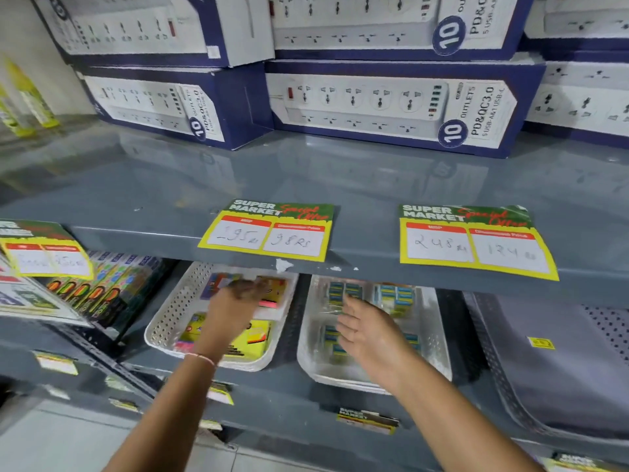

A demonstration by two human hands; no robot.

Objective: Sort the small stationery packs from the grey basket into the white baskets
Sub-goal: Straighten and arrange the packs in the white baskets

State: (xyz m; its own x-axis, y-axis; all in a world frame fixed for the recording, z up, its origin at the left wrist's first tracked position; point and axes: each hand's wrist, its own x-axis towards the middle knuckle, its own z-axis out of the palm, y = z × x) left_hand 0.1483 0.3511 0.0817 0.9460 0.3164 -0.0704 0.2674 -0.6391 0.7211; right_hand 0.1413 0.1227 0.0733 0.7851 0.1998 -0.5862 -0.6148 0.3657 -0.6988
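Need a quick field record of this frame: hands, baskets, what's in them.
left hand: inside left white basket, blurred, grip unclear
right hand: open, over right white basket
left basket contents: mixed colourful packs
right basket contents: blue-green packs
grey basket: far right, contents not visible

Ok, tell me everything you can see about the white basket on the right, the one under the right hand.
The right white basket is a shallow tray of white plastic with rounded corners and small perforations in its walls. It sits on the lower grey shelf, beside a second white basket on its left and a grey basket on its right. Inside lie clear-wrapped packs with blue and yellow-green labels. The right hand reaches in over them, fingers spread.
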